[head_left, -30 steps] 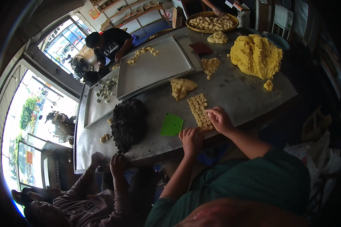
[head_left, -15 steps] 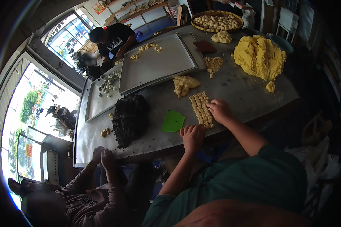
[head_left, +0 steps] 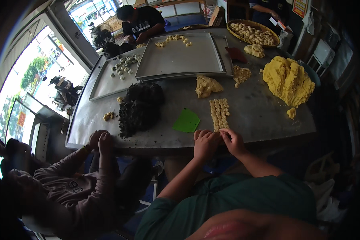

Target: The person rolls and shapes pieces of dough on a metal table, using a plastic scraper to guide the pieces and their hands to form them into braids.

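Yellow dough strips (head_left: 220, 113), hands (head_left: 220, 142) pinching, steel table (head_left: 256, 116)

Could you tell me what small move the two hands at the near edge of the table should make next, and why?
Probably pinch one piece off the near end of the strip of cut yellow dough pieces. Both the left hand and the right hand already rest together at that end, fingers curled at the closest row, and the green scraper lies apart, unused.

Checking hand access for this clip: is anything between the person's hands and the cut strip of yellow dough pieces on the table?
Nothing visible. Left hand and right hand sit at the near end of the cut dough strip; the green scraper lies off to its left, clear of both.
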A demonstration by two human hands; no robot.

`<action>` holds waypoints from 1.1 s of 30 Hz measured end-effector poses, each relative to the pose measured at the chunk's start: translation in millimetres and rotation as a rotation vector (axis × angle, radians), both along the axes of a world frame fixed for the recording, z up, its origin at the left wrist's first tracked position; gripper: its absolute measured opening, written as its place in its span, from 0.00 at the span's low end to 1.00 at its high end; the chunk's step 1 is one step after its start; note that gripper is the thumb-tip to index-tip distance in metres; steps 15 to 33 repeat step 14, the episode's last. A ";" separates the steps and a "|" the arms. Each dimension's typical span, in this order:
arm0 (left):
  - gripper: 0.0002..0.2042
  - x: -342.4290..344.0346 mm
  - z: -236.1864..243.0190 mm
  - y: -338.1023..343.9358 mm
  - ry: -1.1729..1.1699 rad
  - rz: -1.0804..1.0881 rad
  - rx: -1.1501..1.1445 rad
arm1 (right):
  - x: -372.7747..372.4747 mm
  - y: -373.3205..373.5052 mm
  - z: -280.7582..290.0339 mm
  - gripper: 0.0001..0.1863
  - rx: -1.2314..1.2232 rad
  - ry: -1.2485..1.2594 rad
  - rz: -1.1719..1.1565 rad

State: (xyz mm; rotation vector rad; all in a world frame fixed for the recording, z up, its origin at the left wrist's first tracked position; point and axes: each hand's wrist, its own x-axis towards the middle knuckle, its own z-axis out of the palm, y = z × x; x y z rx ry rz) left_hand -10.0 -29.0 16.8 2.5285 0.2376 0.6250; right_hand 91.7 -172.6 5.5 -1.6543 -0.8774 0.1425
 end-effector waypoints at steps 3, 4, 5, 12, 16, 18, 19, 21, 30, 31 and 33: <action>0.10 3.6 -10.0 0.5 -0.069 0.032 0.012 | -1.1 1.8 2.8 0.10 -0.038 -0.034 0.007; 0.10 5.2 -13.0 -0.2 -0.092 0.026 0.039 | 2.4 0.3 2.5 0.10 -0.067 -0.069 0.030; 0.10 3.4 -14.1 0.9 -0.084 0.018 0.043 | -1.5 0.8 3.3 0.10 -0.086 -0.087 0.030; 0.11 0.5 -17.1 8.2 -0.132 -0.035 0.025 | -5.3 0.9 4.2 0.11 -0.005 -0.145 -0.016; 0.10 1.2 -18.1 7.3 -0.165 -0.012 0.026 | -5.6 -1.6 7.1 0.11 -0.024 -0.183 -0.055; 0.10 1.2 -18.1 7.3 -0.165 -0.012 0.026 | -5.6 -1.6 7.1 0.11 -0.024 -0.183 -0.055; 0.10 1.2 -18.1 7.3 -0.165 -0.012 0.026 | -5.6 -1.6 7.1 0.11 -0.024 -0.183 -0.055; 0.10 1.2 -18.1 7.3 -0.165 -0.012 0.026 | -5.6 -1.6 7.1 0.11 -0.024 -0.183 -0.055; 0.10 1.2 -18.1 7.3 -0.165 -0.012 0.026 | -5.6 -1.6 7.1 0.11 -0.024 -0.183 -0.055; 0.10 1.2 -18.1 7.3 -0.165 -0.012 0.026 | -5.6 -1.6 7.1 0.11 -0.024 -0.183 -0.055; 0.10 1.2 -18.1 7.3 -0.165 -0.012 0.026 | -5.6 -1.6 7.1 0.11 -0.024 -0.183 -0.055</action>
